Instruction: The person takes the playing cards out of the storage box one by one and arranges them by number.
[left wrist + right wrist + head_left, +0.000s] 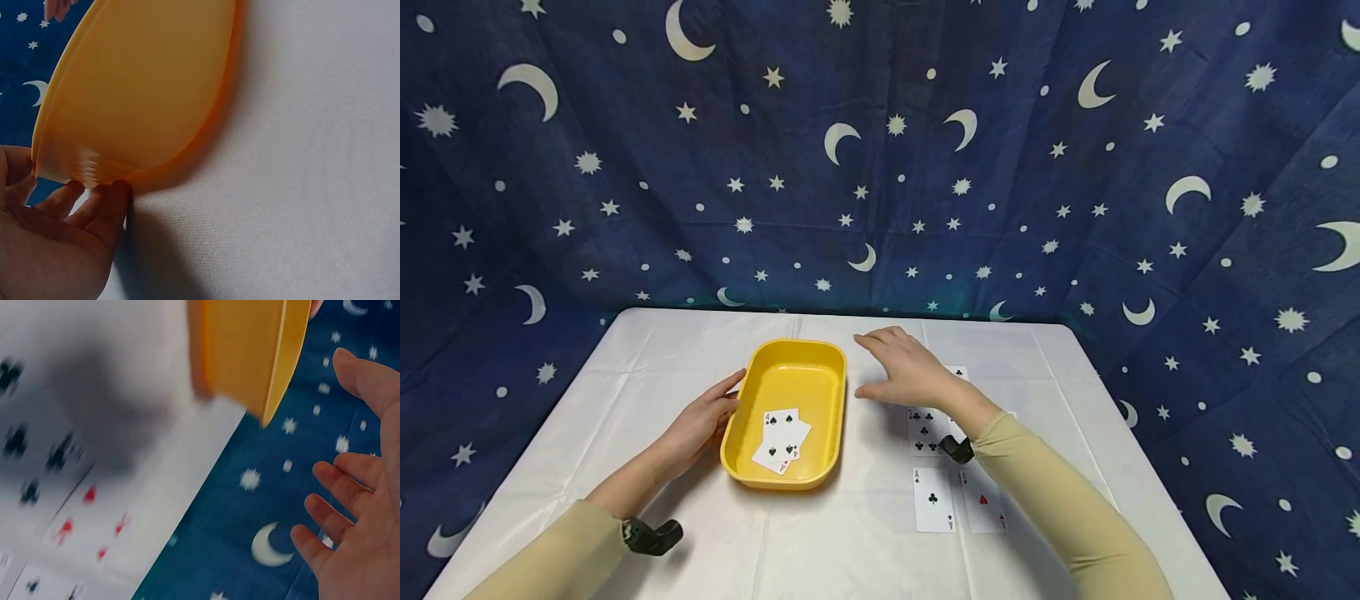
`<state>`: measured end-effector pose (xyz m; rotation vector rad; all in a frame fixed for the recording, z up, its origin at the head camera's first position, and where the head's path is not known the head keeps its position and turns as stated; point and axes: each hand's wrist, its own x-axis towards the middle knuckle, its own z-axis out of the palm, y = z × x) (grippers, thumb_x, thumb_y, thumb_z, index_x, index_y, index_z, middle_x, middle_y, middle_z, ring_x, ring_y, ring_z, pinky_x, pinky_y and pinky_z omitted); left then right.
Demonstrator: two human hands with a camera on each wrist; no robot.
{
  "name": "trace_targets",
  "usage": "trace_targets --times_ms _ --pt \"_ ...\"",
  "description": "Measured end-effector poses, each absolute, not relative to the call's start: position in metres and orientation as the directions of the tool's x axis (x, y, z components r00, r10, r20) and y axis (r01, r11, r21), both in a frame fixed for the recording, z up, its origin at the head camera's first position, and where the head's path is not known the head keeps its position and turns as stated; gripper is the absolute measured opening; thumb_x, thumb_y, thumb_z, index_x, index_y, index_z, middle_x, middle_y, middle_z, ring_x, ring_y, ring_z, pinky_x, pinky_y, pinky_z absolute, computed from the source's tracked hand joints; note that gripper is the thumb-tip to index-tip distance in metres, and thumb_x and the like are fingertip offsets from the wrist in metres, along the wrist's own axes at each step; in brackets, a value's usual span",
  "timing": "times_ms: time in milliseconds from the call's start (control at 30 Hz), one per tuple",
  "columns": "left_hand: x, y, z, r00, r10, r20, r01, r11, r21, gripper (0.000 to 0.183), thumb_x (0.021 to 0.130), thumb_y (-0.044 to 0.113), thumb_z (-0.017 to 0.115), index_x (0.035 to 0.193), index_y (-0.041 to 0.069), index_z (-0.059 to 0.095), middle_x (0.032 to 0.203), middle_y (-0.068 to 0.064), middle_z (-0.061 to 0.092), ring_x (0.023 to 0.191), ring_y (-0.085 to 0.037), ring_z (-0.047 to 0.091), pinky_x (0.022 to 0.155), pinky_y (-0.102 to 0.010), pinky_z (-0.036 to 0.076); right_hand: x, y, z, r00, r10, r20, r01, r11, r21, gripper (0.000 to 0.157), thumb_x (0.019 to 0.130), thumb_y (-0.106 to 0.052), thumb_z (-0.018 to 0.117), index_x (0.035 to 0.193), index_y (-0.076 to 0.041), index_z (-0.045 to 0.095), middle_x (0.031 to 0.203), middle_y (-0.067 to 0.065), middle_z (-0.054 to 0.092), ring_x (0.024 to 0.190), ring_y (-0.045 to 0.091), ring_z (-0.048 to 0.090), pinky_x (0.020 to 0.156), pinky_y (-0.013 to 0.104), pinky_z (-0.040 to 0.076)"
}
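A yellow tray stands on the table, left of centre. Inside it lie a four of spades and at least one other overlapping card with a red pip. My left hand is at the tray's left side; in the left wrist view its fingertips touch the outer wall near the rim, thumb not clearly seen. To the right of the tray, apart from it, my right hand hovers with fingers spread and holds nothing. Beneath the right wrist lie a clubs card and others partly covered by the arm.
Nearer the front lie an ace of clubs and an ace of hearts. The white tablecloth covers the table. Behind it hangs a dark blue curtain with moons and stars.
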<state>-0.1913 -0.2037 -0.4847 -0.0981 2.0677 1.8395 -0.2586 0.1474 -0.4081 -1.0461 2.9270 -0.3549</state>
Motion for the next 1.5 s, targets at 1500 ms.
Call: trace_targets --times_ms 1500 --pt "-0.191 -0.203 -0.484 -0.929 0.196 -0.314 -0.293 0.129 0.947 0.063 0.108 0.019 0.039 0.166 0.024 0.016 0.166 -0.022 0.023 0.144 -0.038 0.040 0.106 -0.040 0.047 -0.235 0.026 -0.464 -0.641 -0.728 -0.243 -0.763 0.639 0.098 0.086 0.065 -0.081 0.076 0.129 -0.025 0.064 0.125 -0.006 0.054 0.113 0.015 0.045 0.098 0.034 0.038"
